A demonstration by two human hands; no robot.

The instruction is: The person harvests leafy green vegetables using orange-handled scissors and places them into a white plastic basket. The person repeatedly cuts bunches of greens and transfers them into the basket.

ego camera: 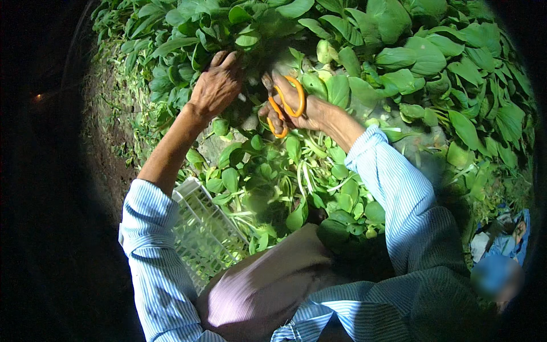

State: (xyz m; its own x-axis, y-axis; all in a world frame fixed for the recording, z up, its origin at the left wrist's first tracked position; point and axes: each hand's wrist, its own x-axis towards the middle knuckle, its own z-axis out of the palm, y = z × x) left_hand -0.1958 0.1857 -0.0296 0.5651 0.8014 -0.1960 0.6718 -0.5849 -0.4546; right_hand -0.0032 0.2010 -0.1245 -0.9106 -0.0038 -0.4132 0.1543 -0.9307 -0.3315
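Observation:
My right hand (295, 104) holds a pair of scissors (302, 97) with orange loop handles, its blades pointing up and away from me. To its left, my left hand (218, 85) reaches into a standing clump of leafy greens (205, 40). Leaves and shadow cover its fingertips, so whether they pinch a stem is hidden. Below both hands, cut leafy greens (307, 175) with pale stems lie loose on the soil. Bare ground (252, 111) shows between the two hands, partly in shade.
A white slatted plastic crate (205, 222) stands tilted beside my left forearm, with greens visible through it. Dense broad-leaved plants (423, 55) fill the far and right sides. At the right edge is another person in blue clothing (504, 239). My knee (265, 278) is below the cut greens.

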